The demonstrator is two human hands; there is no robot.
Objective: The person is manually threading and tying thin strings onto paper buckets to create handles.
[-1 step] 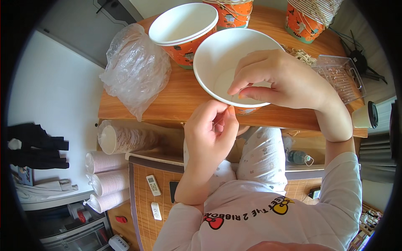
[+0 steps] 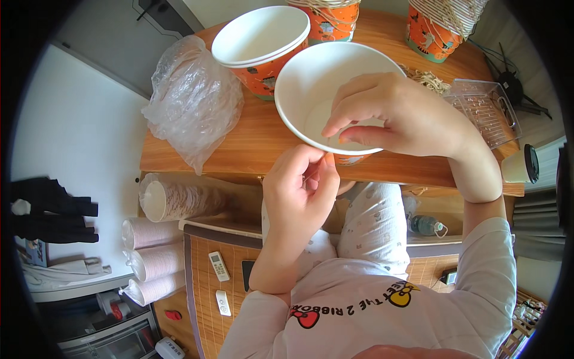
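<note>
A white-lined paper bucket (image 2: 305, 78) with an orange printed outside stands upright at the table's front edge. My left hand (image 2: 302, 185) is closed at the near side, thumb and forefinger pinched just under the rim; a thin cord shows in its curled fingers. Over the bucket's opening, my right hand (image 2: 382, 113) reaches in with curled fingers, thumb and forefinger tips close together inside the near wall. What lies between those tips is too small to make out. Behind and left, nested orange paper buckets (image 2: 263, 36) tilt slightly.
A crumpled clear plastic bag (image 2: 194, 102) lies left on the wooden table (image 2: 257, 140). Bucket stacks with cord handles (image 2: 439, 30) stand at the back. Loose cords (image 2: 427, 79), a clear tray (image 2: 484, 110) and a lidded cup (image 2: 520, 164) are right. Wrapped cup stacks (image 2: 155, 260) lie lower left.
The bucket has shifted very slightly left and down, and my right fingertips a little left. My grip looks the same in both hands.
</note>
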